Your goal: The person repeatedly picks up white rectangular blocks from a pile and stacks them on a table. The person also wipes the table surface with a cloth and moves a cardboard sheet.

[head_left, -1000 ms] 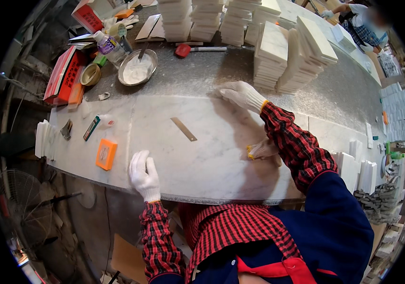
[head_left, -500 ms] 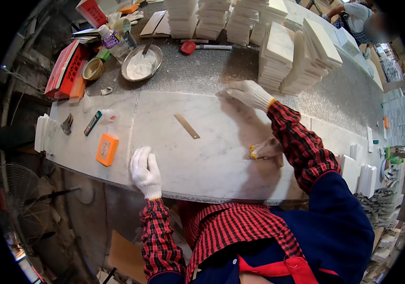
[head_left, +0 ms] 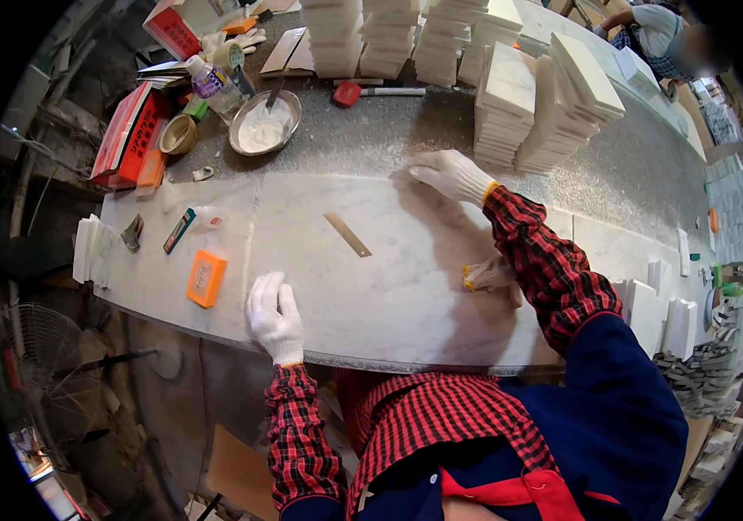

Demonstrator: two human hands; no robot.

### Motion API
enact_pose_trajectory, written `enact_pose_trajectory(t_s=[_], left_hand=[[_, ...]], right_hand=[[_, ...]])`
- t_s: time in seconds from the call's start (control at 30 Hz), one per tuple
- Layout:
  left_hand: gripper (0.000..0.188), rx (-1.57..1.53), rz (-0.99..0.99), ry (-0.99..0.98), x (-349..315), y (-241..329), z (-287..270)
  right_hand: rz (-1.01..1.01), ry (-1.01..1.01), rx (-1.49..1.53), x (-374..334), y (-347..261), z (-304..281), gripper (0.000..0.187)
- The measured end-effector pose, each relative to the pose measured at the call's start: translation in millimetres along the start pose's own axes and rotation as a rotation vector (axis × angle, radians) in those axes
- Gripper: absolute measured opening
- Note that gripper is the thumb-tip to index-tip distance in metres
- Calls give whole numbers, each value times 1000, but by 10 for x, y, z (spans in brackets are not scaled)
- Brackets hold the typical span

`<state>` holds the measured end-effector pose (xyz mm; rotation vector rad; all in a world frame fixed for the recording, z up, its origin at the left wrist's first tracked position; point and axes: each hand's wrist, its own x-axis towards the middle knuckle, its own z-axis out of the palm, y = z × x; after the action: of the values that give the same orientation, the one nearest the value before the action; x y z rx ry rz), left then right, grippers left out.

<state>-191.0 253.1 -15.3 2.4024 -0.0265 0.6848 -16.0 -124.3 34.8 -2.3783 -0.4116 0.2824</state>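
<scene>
- Left hand [head_left: 275,314]: white-gloved, loosely open, resting at the near edge of the pale marble slab [head_left: 389,313]; nothing shows in its grasp.
- Right hand [head_left: 454,175]: white-gloved, fingers together and bent at the slab's far edge; whether it grips anything, I cannot tell.
- Between the 2 hands, a thin metal strip [head_left: 348,235] lies flat on the slab.
- Crumpled glove [head_left: 491,274]: beside the right forearm.
- Orange box [head_left: 205,279]: left of the left hand.
- Farther back on the grey bench [head_left: 345,139]: a metal bowl [head_left: 292,117] of white powder [head_left: 264,130].

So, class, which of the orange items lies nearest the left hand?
The orange box on the pale stone slab, just left of the left hand; the other orange items all lie farther away.
</scene>
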Motion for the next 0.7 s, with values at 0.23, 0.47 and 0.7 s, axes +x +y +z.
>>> enact_pose_trajectory(t_s=[0.23, 0.47, 0.7], left_hand=[[18, 9, -8, -3, 17, 13, -14], [18, 15, 3, 18, 8, -8, -11], [16, 32, -12, 30, 23, 26, 13]], right_hand=[[45, 72, 90, 241, -141, 210, 37], [202, 43, 283, 90, -176, 72, 40], [-14, 11, -65, 348, -258, 215, 37]])
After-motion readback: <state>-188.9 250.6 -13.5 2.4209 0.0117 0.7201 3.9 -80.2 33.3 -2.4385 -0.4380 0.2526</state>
